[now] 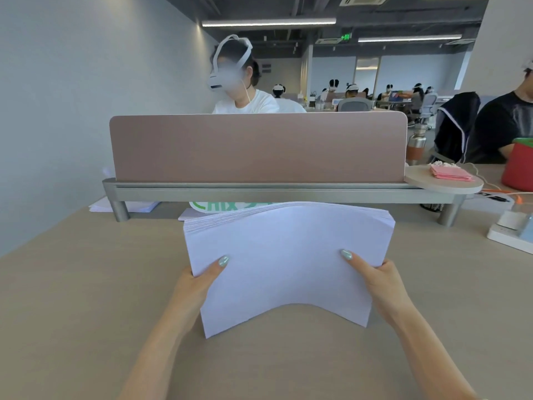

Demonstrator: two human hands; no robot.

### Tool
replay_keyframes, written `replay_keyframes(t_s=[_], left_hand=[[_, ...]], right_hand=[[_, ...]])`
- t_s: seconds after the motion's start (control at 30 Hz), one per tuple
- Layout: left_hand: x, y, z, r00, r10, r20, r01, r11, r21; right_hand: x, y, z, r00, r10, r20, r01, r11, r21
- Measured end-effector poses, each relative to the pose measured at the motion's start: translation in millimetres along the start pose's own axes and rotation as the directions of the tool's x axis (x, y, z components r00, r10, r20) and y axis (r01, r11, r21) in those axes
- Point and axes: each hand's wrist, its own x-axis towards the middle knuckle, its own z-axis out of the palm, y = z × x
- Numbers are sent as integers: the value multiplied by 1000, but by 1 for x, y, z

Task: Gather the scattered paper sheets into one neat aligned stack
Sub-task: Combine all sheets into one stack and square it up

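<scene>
Both my left hand [199, 280] and right hand [375, 280] grip the bowed paper stack [285, 255]; squaring it looks underway, tapping its edges on the desk [86, 284] next.

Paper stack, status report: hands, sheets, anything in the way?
Left hand and right hand grip the paper stack by its sides. Stack bowed upward, far edges fanned, not flush. Divider rail close behind.

Bare forearms, hands [199, 281] with mint-green nail polish
</scene>
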Motion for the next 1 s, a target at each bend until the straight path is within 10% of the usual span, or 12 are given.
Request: replay_keyframes(t_s=[0.77, 1.0], left_hand=[[11, 39, -15, 986, 45, 163, -45, 999, -8], [7, 65, -5, 985, 107, 137, -116, 991, 61]], right_hand=[[-10, -30, -6, 974, -96, 207, 108, 993, -47], [-12, -51, 1, 976, -211, 46, 213, 975, -61]])
